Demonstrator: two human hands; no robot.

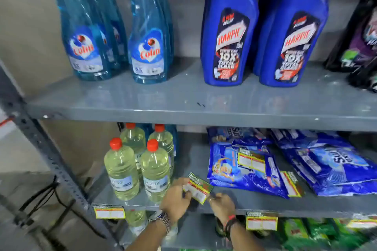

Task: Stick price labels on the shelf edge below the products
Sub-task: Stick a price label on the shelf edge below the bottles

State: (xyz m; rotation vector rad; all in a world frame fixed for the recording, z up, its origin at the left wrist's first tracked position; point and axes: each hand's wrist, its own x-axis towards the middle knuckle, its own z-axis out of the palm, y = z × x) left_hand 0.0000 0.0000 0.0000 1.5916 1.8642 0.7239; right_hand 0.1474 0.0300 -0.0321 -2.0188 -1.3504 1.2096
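My left hand [177, 199] pinches a green, red and yellow price label [199, 187] by its left side, just above the lower grey shelf edge [142, 208]. My right hand [222, 205] sits at the label's lower right corner, fingers bent, touching or nearly touching it. Two labels are stuck on that shelf edge: one at the left [109, 212], one at the right [261, 221]. Loose labels lie on the blue detergent packs [252, 161] and beside them [291, 184]. Yellowish bottles with red caps [122, 169] stand left of my hands.
The upper shelf [204, 115] carries blue Colin spray bottles [85, 32], two blue Harpic bottles [228, 32] and dark pouches [359, 36]. Its front edge bears no label. A perforated grey upright [47, 155] runs down the left. Green packs [306, 234] fill the shelf below.
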